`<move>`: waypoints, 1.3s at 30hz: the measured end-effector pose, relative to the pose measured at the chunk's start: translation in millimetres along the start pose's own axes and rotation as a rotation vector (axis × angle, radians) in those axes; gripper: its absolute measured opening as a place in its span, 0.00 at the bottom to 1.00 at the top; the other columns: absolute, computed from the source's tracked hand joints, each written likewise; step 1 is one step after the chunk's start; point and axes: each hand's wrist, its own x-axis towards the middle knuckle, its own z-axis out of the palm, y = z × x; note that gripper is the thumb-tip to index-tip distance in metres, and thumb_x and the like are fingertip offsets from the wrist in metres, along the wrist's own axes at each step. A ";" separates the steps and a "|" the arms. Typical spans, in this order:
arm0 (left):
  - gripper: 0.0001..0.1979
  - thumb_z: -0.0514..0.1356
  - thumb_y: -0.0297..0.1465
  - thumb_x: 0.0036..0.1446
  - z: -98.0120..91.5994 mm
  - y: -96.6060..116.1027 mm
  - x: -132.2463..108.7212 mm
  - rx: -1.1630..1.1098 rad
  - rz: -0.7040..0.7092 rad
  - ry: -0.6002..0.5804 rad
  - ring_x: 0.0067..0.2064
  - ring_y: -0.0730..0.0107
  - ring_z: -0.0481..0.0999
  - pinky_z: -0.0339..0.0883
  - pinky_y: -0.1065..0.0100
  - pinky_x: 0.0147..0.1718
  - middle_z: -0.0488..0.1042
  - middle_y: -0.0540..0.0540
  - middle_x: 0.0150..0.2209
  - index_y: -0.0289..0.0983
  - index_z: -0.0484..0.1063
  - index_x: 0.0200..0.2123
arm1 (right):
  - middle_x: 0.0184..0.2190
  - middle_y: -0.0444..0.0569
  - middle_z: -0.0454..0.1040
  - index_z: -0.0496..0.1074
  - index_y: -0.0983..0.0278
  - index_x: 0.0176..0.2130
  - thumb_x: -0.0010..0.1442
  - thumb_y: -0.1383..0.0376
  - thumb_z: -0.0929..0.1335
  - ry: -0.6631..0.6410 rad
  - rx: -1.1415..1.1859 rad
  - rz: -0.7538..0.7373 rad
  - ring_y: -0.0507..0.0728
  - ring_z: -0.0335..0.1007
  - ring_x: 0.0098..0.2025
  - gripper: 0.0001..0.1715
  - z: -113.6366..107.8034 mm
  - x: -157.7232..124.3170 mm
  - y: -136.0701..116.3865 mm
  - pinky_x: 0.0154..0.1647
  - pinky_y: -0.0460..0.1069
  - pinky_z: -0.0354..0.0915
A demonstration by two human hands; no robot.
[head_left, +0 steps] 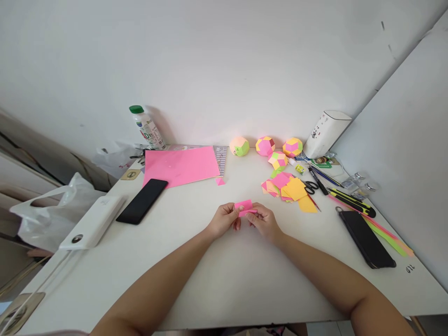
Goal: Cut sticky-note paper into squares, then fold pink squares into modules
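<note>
Near the middle of the white table, a small pink paper (244, 205) with a folded lower edge is held between both hands. My left hand (224, 220) pinches its left side, thumb on top. My right hand (265, 221) grips the lower right part, its thumb against the fold. Beyond the hands lies a small folded pink piece (220, 181). A pile of yellow, pink and orange paper squares (293, 189) sits to the right, with several folded paper balls (265, 146) behind it near the wall.
Pink sheet (182, 165), black phone (143, 201), white power bank (93, 224) and a green-capped bottle (149, 128) are on the left. Scissors (311, 187), a cutter (352, 203), a black pouch (367, 239) and a white box (325, 134) stand or lie on the right.
</note>
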 end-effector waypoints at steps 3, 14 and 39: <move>0.22 0.60 0.47 0.53 0.9 -1.0 -0.6 -0.013 0.013 0.009 0.17 0.75 0.67 0.61 0.73 0.17 0.62 0.56 0.13 0.37 0.59 0.20 | 0.22 0.42 0.67 0.72 0.64 0.29 0.55 0.57 0.70 0.002 0.045 0.115 0.49 0.62 0.22 0.12 -1.3 -0.3 -0.5 0.23 0.46 0.63; 0.14 0.63 0.40 0.53 -2.9 -0.2 -6.8 0.108 0.259 -0.042 0.58 0.56 0.62 0.68 0.61 0.47 0.59 0.43 0.59 0.40 0.74 0.41 | 0.45 0.49 0.66 0.74 0.62 0.28 0.52 0.54 0.71 0.101 0.076 0.092 0.50 0.64 0.32 0.13 -1.3 3.5 0.6 0.28 0.46 0.63; 0.16 0.65 0.42 0.49 1.4 2.3 -6.6 -0.122 0.077 0.028 0.25 0.74 0.71 0.65 0.71 0.25 0.72 0.52 0.24 0.36 0.67 0.28 | 0.15 0.38 0.63 0.62 0.62 0.23 0.53 0.51 0.70 -0.010 0.040 0.223 0.48 0.58 0.18 0.21 -2.1 -0.8 -5.3 0.20 0.45 0.58</move>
